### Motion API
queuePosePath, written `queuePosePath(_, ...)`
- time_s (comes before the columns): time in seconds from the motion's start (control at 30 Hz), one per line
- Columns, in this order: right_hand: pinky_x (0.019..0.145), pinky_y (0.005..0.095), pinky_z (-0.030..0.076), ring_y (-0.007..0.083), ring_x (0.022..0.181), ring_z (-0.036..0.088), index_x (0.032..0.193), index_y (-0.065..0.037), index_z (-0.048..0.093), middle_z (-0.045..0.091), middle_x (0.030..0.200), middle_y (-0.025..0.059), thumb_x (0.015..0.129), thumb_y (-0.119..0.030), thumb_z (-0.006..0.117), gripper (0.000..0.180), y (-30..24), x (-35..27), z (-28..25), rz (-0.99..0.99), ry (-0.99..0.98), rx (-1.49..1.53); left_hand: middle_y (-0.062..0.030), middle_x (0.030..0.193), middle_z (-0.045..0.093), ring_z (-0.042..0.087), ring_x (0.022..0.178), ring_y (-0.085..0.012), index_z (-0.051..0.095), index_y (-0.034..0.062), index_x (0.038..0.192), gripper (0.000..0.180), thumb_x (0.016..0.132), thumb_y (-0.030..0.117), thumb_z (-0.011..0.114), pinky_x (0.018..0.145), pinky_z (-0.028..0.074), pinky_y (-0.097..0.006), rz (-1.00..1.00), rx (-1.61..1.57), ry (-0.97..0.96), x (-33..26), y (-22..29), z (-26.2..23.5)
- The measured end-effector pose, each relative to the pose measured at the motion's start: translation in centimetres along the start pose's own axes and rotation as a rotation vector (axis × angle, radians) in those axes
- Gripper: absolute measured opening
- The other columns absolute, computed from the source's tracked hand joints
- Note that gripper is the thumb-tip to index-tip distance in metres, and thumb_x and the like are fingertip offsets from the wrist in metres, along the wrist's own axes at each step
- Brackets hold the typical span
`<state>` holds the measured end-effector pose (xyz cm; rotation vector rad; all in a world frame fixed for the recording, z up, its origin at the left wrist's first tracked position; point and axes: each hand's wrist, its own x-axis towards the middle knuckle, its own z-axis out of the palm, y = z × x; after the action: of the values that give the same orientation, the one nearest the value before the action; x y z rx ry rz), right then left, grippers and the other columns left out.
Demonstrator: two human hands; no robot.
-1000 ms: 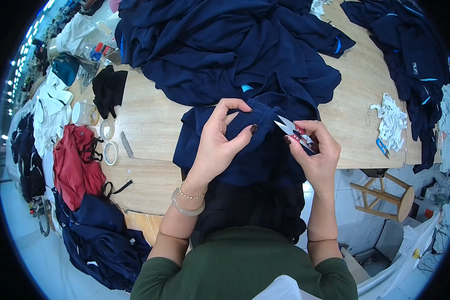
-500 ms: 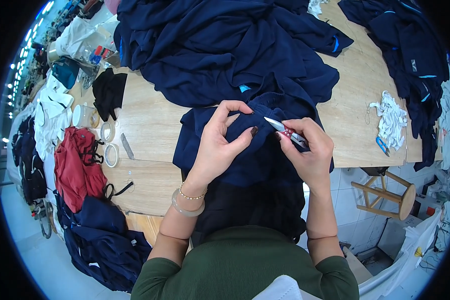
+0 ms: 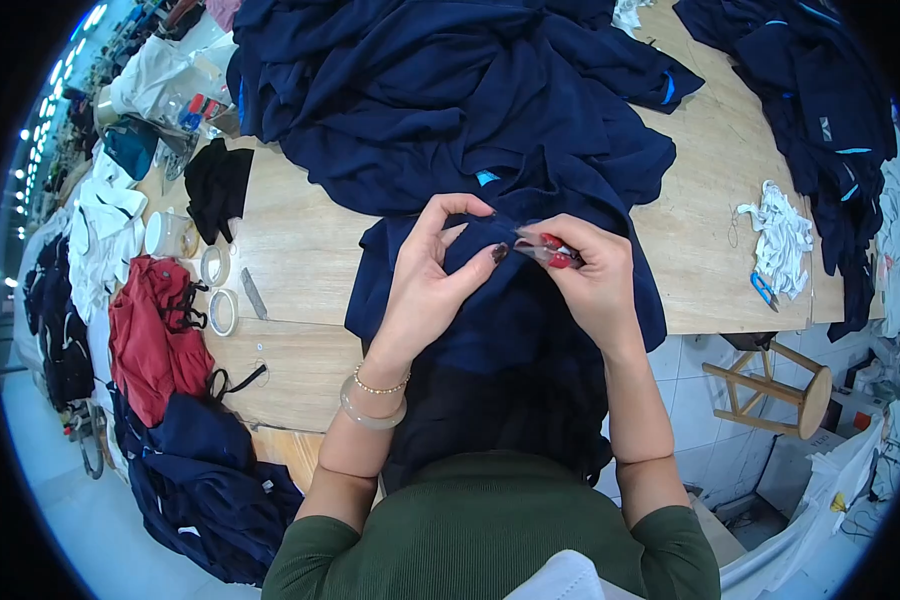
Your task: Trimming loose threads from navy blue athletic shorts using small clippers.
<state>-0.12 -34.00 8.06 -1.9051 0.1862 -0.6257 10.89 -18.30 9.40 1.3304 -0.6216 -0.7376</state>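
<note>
A navy garment (image 3: 440, 290) with a ribbed, gathered edge lies in front of me, over the table's front edge and my lap. My left hand (image 3: 435, 270) is curled on its edge, index finger and thumb arched apart, the other fingers partly hidden by cloth. In my right hand (image 3: 595, 275) is a pair of thread snips (image 3: 550, 250) with red parts. Slightly blurred, the snips point left, with their tips at the cloth beside my left fingertips. Whether the blades touch a thread is too small to tell.
Beyond lies a big navy garment heap (image 3: 450, 100) on the wooden table (image 3: 300, 270). Tape rolls (image 3: 223, 312), a grey blade-like strip (image 3: 253, 293) and red cloth (image 3: 155, 340) are left. White scraps (image 3: 782, 240), blue-handled snips (image 3: 764, 291) and a wooden stool (image 3: 770, 390) are right.
My right hand has moved slightly left and up, turning the snips so their tips reach the cloth edge by my left fingers. My left hand has shifted slightly left.
</note>
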Motion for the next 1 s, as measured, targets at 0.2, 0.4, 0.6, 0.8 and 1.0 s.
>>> queuePosePath(0.2, 0.059, 0.0260, 0.043, 0.0103, 0.064, 0.055, 0.086, 0.001, 0.062, 0.059, 0.071, 0.0069, 0.087, -0.007, 0.066, 0.009, -1.2, 2.4, -0.3, 0.111, -0.202, -0.204, -0.0050, 0.112, 0.062, 0.060, 0.099, -0.0093, 0.053, 0.0000, 0.119, 0.033, 0.089, -0.004, 0.065, 0.085, 0.048, -0.021, -0.052, 0.065, -0.025, 0.2, -1.2, -1.1)
queuePosePath(0.4, 0.060, 0.0216, 0.037, 0.0036, 0.068, 0.045, 0.085, 0.003, 0.061, 0.053, 0.071, -0.0032, 0.096, -0.014, 0.063, 0.021, 0.0, 3.7, -0.8, 0.332, -0.248, 0.271, -0.0057, 0.114, 0.062, 0.060, 0.101, -0.0175, 0.067, 0.0043, 0.106, 0.023, 0.083, 0.004, 0.073, 0.087, 0.047, -0.028, 0.071, 0.393, 0.035, 0.2, -0.7, -1.1)
queuePosePath(0.6, 0.067, 0.0219, 0.043, 0.0037, 0.073, 0.049, 0.091, 0.005, 0.060, 0.056, 0.077, -0.0006, 0.096, -0.011, 0.062, 0.017, -0.6, 3.7, 0.3, 0.292, -0.290, 0.330, -0.0069, 0.114, 0.063, 0.057, 0.096, -0.0217, 0.072, 0.0070, 0.098, 0.018, 0.080, 0.004, 0.073, 0.086, 0.047, -0.032, 0.421, 0.798, 0.227, 0.4, -0.6, 0.3)
queuePosePath(0.8, 0.067, 0.0214, 0.043, 0.0039, 0.072, 0.050, 0.092, 0.003, 0.060, 0.058, 0.077, -0.0001, 0.096, -0.012, 0.061, 0.015, -0.9, 3.3, -0.4, 0.239, -0.204, 0.285, -0.0060, 0.100, 0.067, 0.059, 0.094, -0.0217, 0.068, 0.0014, 0.093, 0.010, 0.083, 0.000, 0.068, 0.083, 0.048, -0.031, 0.384, 0.617, 0.182, 0.5, -0.7, 0.9)
queuePosePath(1.0, 0.067, 0.0189, 0.041, 0.0047, 0.072, 0.055, 0.096, -0.001, 0.061, 0.060, 0.076, 0.0007, 0.094, -0.016, 0.065, 0.016, -0.8, 1.2, -2.6, 0.248, -0.069, 0.265, -0.0082, 0.090, 0.069, 0.064, 0.083, -0.0199, 0.064, -0.0008, 0.094, 0.006, 0.089, -0.003, 0.061, 0.076, 0.049, -0.027, 0.276, 0.366, 0.266, 0.1, -1.5, 0.8)
